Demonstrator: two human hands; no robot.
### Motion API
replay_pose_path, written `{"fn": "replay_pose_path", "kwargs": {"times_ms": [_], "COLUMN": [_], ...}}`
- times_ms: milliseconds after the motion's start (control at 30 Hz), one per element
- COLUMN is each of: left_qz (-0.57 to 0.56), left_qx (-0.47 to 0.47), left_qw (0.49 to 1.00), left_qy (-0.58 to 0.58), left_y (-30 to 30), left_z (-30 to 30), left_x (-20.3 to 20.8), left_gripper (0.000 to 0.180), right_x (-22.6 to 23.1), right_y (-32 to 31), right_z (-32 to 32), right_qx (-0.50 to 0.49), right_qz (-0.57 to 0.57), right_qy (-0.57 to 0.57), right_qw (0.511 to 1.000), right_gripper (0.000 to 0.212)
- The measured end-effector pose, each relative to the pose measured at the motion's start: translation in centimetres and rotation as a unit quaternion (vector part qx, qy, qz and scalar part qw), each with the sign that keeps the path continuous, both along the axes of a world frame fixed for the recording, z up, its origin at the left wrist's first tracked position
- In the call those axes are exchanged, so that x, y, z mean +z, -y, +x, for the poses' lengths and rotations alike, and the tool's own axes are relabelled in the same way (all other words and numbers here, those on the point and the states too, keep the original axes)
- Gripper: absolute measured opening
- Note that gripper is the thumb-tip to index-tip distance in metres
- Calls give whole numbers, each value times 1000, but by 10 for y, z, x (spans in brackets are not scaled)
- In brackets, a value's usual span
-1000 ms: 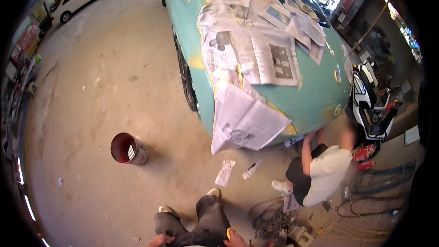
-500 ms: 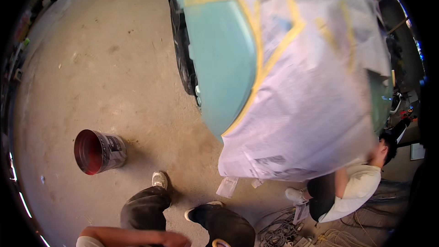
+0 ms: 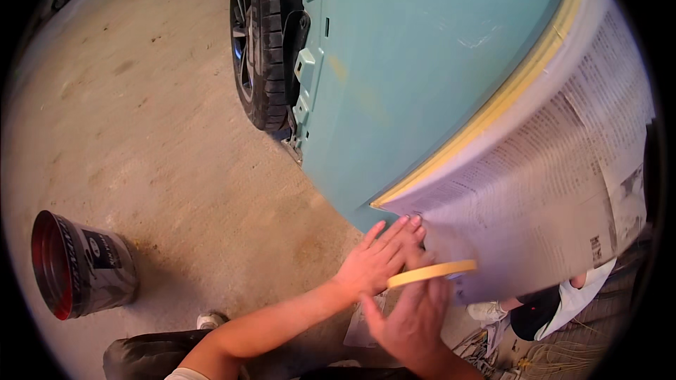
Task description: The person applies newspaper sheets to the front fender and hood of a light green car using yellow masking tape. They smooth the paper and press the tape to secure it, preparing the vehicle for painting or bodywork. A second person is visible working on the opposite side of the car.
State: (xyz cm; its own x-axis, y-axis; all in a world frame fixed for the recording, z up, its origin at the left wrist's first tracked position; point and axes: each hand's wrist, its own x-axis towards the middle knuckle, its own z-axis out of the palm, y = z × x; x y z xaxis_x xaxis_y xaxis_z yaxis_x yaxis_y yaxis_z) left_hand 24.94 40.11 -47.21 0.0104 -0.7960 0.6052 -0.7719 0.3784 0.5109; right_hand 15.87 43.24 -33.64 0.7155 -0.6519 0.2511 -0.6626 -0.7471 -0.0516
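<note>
My left hand (image 3: 373,260) lies with fingers stretched out at the bottom corner of a pale turquoise car panel (image 3: 422,84), its fingertips touching the lower edge where newspaper meets the panel. Close beside it, my right hand (image 3: 419,317) is slightly blurred and holds a roll of yellow masking tape (image 3: 429,271), fingers passing behind and through the ring. Newspaper sheets (image 3: 535,204) cover the area right of the panel. A strip of yellow tape (image 3: 486,116) runs along the newspaper's border and ends just above my fingertips.
A metal bucket (image 3: 105,267), red inside, stands on the concrete floor (image 3: 162,141) at left. The car's wheel (image 3: 260,49) is left of the panel. Another person's white shirt (image 3: 581,295) shows behind the newspaper, near coiled cables (image 3: 556,362).
The view has moved closer to the panel corner. Both my hands have come up to its lower edge; the tape roll, before low in the picture, is now at the newspaper.
</note>
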Motion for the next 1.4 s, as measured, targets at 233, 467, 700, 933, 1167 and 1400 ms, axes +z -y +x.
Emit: {"fn": "replay_pose_path", "kwargs": {"times_ms": [233,467,700,933,1167,1400], "left_qz": [-70,-125,-117,-52,-184,-212], "left_qx": [-40,137,143,16,66,94], "left_qw": [996,981,957,973,978,963], "left_qy": [-47,63,224,226,77,134], "left_y": [-4,18,25,14,12,34], "left_z": [-7,49,55,49,79,79], "left_x": [-9,4,-13,-2,30,49], "left_gripper": [58,60,60,58,30,22], "right_x": [-9,-15,-17,-11,-25,-22], "right_y": [47,53,50,79,114,116], "right_z": [-56,-72,-51,-6,-40,-51], "right_qx": [-137,-171,-48,-14,-89,-86], "right_qz": [-134,-186,-220,-335,-383,-348], "right_qy": [12,22,95,169,172,182], "right_qw": [981,967,970,927,903,915], "right_gripper": [94,96,94,81,105,114]}}
